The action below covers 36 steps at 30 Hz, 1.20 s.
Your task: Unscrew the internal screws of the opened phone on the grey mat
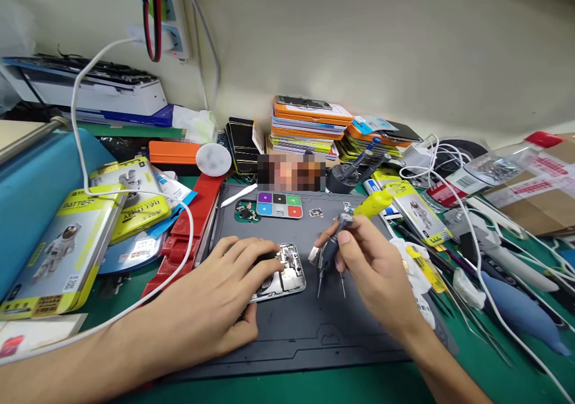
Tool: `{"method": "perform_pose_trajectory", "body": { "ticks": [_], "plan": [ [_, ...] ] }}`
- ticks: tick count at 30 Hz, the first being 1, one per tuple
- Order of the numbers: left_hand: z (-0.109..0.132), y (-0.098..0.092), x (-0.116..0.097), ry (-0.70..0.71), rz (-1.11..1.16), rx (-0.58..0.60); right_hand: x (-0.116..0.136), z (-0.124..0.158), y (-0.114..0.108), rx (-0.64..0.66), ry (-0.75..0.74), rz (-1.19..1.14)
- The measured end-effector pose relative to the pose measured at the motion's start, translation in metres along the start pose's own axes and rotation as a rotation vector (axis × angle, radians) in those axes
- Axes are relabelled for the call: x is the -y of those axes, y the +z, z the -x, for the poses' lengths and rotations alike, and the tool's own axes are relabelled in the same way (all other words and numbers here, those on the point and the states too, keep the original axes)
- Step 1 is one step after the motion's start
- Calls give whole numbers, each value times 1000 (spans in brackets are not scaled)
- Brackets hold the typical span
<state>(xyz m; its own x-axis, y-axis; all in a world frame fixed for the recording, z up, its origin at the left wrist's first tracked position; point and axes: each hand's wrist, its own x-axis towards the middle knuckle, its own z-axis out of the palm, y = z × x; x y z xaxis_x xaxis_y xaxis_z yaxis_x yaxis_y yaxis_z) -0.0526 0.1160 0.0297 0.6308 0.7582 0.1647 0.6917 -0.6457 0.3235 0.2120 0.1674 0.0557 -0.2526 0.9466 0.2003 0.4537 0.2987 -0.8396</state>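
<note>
An opened phone (287,269) lies on a dark grey work mat (305,332) with its insides showing. My left hand (215,302) rests flat over its left part, fingers spread and pressing it down. My right hand (368,266) is closed round a dark screwdriver (332,248) and tweezers (342,284), their tips pointing down just right of the phone. A small pale part (313,254) sits at my right fingertips. A coloured parts tray (279,204) lies farther back on the mat.
Yellow battery boxes (67,242) and a red holder (188,236) crowd the left. A white cable (135,308) crosses my left forearm. Stacked phone cases (309,125) stand at the back. White cables, a blue tool (521,311) and a yellow-handled tool (375,203) lie right.
</note>
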Motion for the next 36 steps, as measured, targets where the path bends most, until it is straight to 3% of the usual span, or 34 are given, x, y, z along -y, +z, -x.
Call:
{"method": "perform_pose_trajectory", "body": {
  "ticks": [5,16,20,28,36],
  "plan": [
    [0,0,0,-6,-34,13,-2,9,11,-101,-47,-323],
    [-2,-4,3,93,28,50,2,12,23,-162,-93,-429],
    [-2,-2,2,89,14,37,-4,17,28,-164,-187,-358],
    [0,-3,3,70,14,13,-17,25,34,-63,-620,31],
    [0,-2,4,63,22,-11,-19,26,40,-30,-615,-7]
  ]
}}
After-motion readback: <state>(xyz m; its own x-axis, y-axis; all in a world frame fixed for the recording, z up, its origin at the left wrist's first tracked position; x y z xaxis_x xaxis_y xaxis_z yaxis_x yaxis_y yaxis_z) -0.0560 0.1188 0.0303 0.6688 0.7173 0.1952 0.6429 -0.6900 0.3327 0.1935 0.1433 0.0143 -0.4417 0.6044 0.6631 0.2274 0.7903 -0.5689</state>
